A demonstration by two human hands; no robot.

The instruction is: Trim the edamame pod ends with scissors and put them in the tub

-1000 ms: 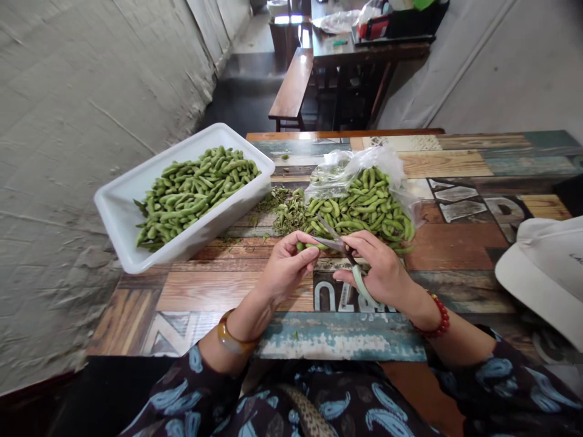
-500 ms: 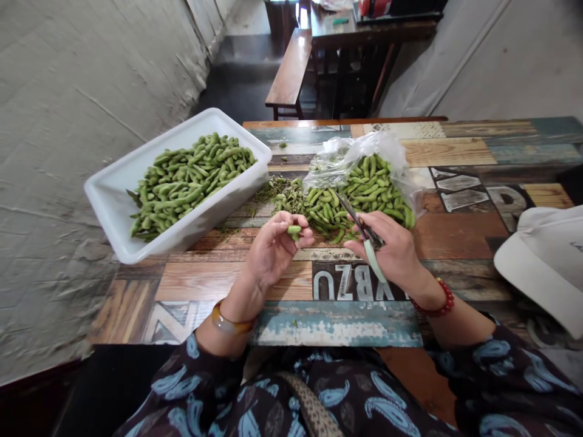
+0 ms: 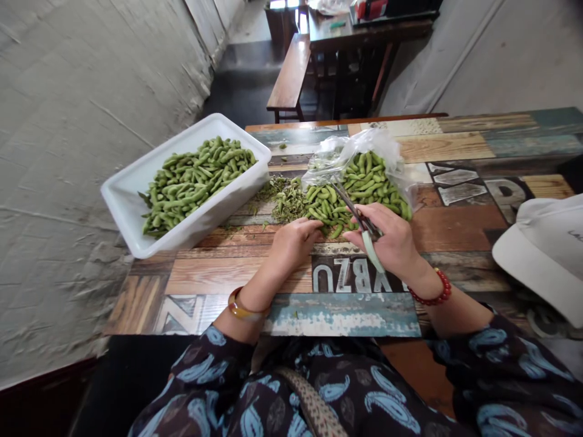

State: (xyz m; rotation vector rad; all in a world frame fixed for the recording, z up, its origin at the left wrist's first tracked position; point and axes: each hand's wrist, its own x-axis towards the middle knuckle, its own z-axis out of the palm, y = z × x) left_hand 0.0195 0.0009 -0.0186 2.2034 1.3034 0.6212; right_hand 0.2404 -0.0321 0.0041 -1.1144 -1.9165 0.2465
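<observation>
My right hand [image 3: 387, 233] is closed around a pair of scissors [image 3: 371, 247] with a pale green handle; the blades point away over the loose edamame pods. Palm turned down, my left hand [image 3: 296, 241] is at the near edge of the pod pile [image 3: 325, 206], its fingers curled inward. Whatever those fingers hold is hidden beneath the hand. A clear plastic bag [image 3: 330, 159] lies over part of the heap, with more pods spilling from it. Just left of the pile is a small heap of trimmed stem ends [image 3: 289, 201].
To the left, a white plastic tub [image 3: 116, 209] holds many green pods [image 3: 195, 179]. A white cap [image 3: 542, 249] lies at the right of the patterned wooden table [image 3: 228, 276]. Beyond it stand a bench [image 3: 291, 73] and another table. A rough wall [image 3: 59, 152] runs along the left.
My left hand has turned from palm up, with a pod piece showing in its fingers, to palm down, and moved right to the pile. My right hand with the scissors has barely moved.
</observation>
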